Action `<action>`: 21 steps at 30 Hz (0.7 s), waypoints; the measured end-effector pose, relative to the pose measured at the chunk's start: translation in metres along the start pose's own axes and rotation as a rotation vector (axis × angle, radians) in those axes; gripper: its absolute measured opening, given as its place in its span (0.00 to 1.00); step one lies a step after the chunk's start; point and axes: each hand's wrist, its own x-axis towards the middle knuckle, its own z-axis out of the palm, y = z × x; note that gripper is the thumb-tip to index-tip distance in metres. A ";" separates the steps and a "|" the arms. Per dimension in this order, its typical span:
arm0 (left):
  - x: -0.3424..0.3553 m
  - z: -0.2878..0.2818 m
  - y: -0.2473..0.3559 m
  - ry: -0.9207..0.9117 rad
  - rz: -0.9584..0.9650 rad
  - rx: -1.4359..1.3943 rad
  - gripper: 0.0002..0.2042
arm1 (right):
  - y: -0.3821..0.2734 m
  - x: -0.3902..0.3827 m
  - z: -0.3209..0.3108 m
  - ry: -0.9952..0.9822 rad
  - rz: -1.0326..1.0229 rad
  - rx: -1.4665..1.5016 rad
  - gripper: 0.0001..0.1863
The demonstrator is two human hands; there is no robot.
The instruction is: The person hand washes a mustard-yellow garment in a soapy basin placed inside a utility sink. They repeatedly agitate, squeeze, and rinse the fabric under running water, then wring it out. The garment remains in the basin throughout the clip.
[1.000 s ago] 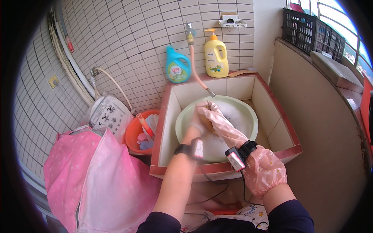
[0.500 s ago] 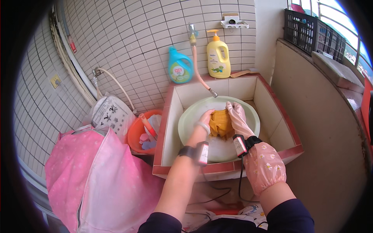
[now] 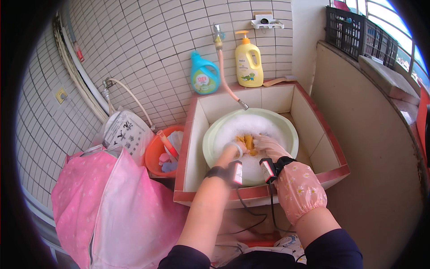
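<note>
A pale green basin (image 3: pixel 206 150) holds water under thick white suds (image 3: pixel 251 122). In its middle a mustard-yellow cloth (image 3: pixel 249 142) lies mostly sunk, only some folds showing above the foam. My bare left hand (image 3: pixel 241 149), a pale band at its wrist, is closed on the cloth's left side, its fingertips lost in the suds. From the right my right hand (image 3: pixel 268 145), in a pink glove, grips the same cloth, fingers bent into the foam. A pink flowered sleeve cover (image 3: pixel 301 186) wraps my right forearm.
The basin sits in a tiled sink (image 3: pixel 329 148) with a red rim. A pink hose (image 3: pixel 226 83) hangs from the tap above it. Behind stand a blue detergent bottle (image 3: pixel 204 76) and a yellow pump bottle (image 3: pixel 249 65). Left are an orange bucket (image 3: pixel 153 152) and a pink cover (image 3: pixel 85 193).
Both hands have gone down with the yellow cloth, from above the water into it. Most of the cloth is now under the suds, and the foam looks thicker and wider.
</note>
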 end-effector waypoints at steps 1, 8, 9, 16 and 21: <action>0.006 0.006 -0.008 -0.015 0.028 -0.014 0.20 | 0.006 -0.010 0.002 0.060 -0.146 0.004 0.22; 0.029 0.012 -0.057 0.088 -0.318 -0.535 0.21 | -0.019 -0.023 -0.001 0.195 0.003 0.499 0.10; 0.033 0.016 -0.062 0.153 -0.324 -0.571 0.22 | -0.033 -0.017 -0.009 0.196 0.104 0.468 0.10; 0.000 -0.018 0.003 0.721 -0.533 -1.823 0.25 | -0.127 0.015 -0.044 0.200 0.224 1.076 0.08; -0.083 -0.062 0.075 0.489 0.155 -1.342 0.24 | -0.157 0.025 -0.026 0.205 0.075 0.706 0.18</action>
